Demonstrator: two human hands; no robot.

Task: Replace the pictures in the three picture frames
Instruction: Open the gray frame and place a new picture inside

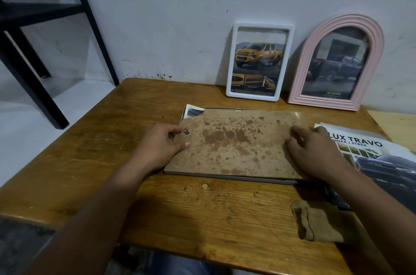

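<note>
Head view. A third frame lies face down on the wooden tabletop [112, 139], its stained brown backing board [234, 142] uppermost; this board serves as the landmark. The left hand [162, 144] holds the board's left edge, thumb on top and fingers curled at the rim. The right hand [315, 153] rests on the board's right part with fingers loosely spread, gripping nothing. A picture corner [193, 111] protrudes from beneath the board's far-left corner. Behind the board, leaning on the wall, stand a white frame [231, 67] showing a yellow truck and, to its right, a pink arched frame [373, 34] showing a dark truck. Right of the board lies a car brochure [382, 162]; near-right of it, a brown cloth [317, 223].
</note>
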